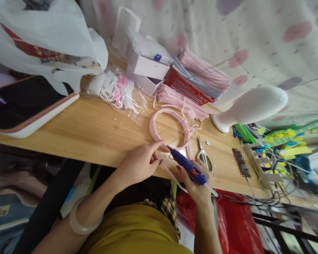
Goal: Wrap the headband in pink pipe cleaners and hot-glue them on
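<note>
My right hand point(197, 180) is wrapped around a blue hot glue gun point(188, 165), its nozzle pointing up and left, with a pale glue stick at its rear end. My left hand point(139, 162) pinches a thin pink ribbon point(172, 175), which hangs in a curve below the glue gun. The left index finger reaches toward the nozzle, close to the near rim of a pink ring point(154, 129) lying on the table. Whether the finger touches the ring is hard to tell. Scissors point(203, 152) lie just beyond my right hand.
Pink strip bundles point(180, 100) and a red basket point(187, 88) stand behind the ring. A white foam head point(257, 106) is at the right, near a power strip point(257, 167) and cables. Bagged beads point(112, 88) and a tablet-like device point(29, 106) are at left.
</note>
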`<action>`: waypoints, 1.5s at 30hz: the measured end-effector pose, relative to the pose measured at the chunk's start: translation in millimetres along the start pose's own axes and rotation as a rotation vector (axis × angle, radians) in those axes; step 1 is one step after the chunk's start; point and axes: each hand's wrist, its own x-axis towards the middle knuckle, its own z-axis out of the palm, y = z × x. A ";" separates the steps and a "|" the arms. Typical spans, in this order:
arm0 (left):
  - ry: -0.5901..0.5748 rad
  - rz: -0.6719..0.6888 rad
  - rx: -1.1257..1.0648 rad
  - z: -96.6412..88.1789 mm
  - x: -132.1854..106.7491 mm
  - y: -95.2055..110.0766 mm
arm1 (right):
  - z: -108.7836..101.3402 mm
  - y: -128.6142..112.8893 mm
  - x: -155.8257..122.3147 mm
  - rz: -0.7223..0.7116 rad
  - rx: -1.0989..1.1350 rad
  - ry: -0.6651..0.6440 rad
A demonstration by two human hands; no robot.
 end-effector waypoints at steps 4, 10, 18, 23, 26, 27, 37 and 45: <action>-0.004 0.012 -0.001 -0.3 -0.2 -0.6 | 0.0 0.1 0.2 -0.003 -0.008 0.008; -0.003 0.017 0.005 -1.3 -0.4 -1.0 | -0.4 -0.5 1.5 -0.026 -0.001 0.014; 0.004 0.008 0.003 0.0 0.0 -1.6 | -2.9 1.0 0.4 -0.007 0.003 0.011; -0.008 0.000 0.002 -1.5 -0.9 0.5 | -3.0 -1.2 2.4 -0.034 0.015 0.029; -0.019 -0.009 0.014 -2.7 -1.2 2.2 | -3.3 -1.7 2.6 -0.026 0.014 0.025; -0.019 -0.012 0.017 -3.0 -1.3 2.7 | -3.5 -1.7 2.5 -0.023 0.010 0.026; -0.015 -0.028 0.005 -3.5 -1.9 2.7 | -1.2 -4.1 2.4 -0.035 -0.004 0.082; -0.047 -0.075 -0.016 -8.3 -2.1 2.4 | -7.0 18.6 2.9 0.141 0.044 0.323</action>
